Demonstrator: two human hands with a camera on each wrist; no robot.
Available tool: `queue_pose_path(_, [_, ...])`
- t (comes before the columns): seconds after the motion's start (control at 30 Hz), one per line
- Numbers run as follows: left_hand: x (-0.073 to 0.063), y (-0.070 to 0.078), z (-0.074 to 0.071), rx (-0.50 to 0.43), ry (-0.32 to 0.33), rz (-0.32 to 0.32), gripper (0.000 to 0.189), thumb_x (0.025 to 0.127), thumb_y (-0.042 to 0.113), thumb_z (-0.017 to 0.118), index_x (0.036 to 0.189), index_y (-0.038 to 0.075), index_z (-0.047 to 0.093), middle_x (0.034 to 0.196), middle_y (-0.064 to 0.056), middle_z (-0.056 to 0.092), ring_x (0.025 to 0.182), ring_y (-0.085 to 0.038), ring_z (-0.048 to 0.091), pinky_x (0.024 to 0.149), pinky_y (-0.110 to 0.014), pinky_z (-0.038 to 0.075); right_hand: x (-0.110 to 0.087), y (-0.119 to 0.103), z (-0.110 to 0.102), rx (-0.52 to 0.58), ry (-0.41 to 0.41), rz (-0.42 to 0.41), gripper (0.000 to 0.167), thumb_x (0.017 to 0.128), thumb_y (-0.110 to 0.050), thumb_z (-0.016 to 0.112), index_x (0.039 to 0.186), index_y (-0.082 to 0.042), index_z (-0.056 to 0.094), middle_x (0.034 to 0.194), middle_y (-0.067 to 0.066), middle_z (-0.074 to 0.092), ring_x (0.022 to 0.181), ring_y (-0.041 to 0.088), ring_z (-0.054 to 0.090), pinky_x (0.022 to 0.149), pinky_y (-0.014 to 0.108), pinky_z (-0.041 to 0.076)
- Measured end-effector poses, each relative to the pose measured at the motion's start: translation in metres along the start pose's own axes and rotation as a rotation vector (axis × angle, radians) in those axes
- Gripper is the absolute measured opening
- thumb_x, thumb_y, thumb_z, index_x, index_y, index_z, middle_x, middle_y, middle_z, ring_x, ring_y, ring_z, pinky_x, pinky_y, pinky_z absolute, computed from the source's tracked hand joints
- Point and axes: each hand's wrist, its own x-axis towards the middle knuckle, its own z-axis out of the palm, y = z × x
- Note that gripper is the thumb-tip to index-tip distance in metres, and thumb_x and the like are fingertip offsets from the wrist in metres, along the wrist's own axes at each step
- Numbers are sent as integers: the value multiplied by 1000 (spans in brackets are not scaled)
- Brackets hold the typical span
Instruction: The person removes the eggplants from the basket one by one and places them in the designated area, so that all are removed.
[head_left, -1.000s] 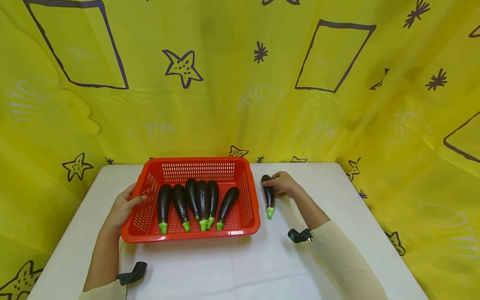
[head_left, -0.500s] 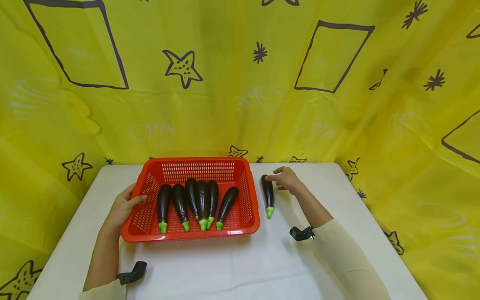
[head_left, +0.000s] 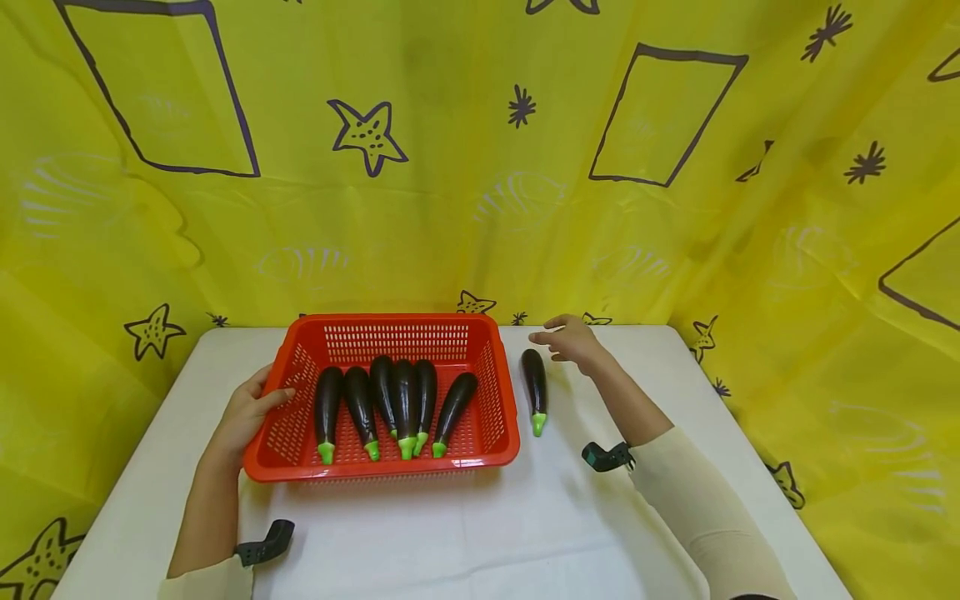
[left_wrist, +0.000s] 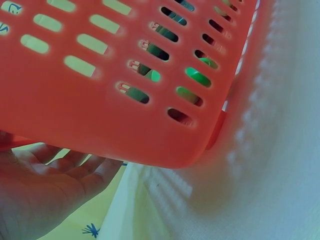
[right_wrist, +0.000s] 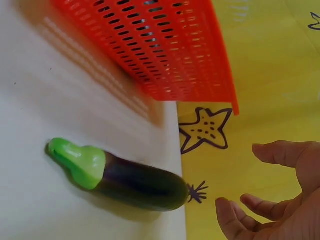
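Note:
My left hand [head_left: 247,412] grips the left rim of a red perforated plastic basket [head_left: 420,470], thumb over the inside and fingers under the edge. Several dark eggplants [head_left: 406,400] with green stem ends lie side by side in it. In the left wrist view the basket wall [left_wrist: 100,120] fills much of the picture, and the fingers curl beneath its rim. One more eggplant [head_left: 536,387] lies on the table right of the basket, stem end toward me. Just beyond its dark end hovers my right hand [head_left: 573,340], fingers spread and holding nothing; the right wrist view shows a gap between fingertips and eggplant [right_wrist: 140,182].
A white cloth [head_left: 465,542] covers the table. Yellow curtains [head_left: 450,208] with star and square drawings hang close behind the table and at both sides. Black wrist cameras [head_left: 266,543] sit on both forearms.
My right hand has let go of the eggplant outside the basket and moved up and back from it. That eggplant stays in place. The left hand and basket have hardly moved.

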Motion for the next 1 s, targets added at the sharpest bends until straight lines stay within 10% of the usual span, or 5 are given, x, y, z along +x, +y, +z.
queue_pose_path(1.0, [0,0,0,-30,-1,-4,62,106,8,54,160,-5,25,112,13,63,94,-8,68,78,-27,61,-14,-86,66,9,-280,-56,33,98,-12,73,119,8,57,133,25,56,122,52,61,91,48,59])
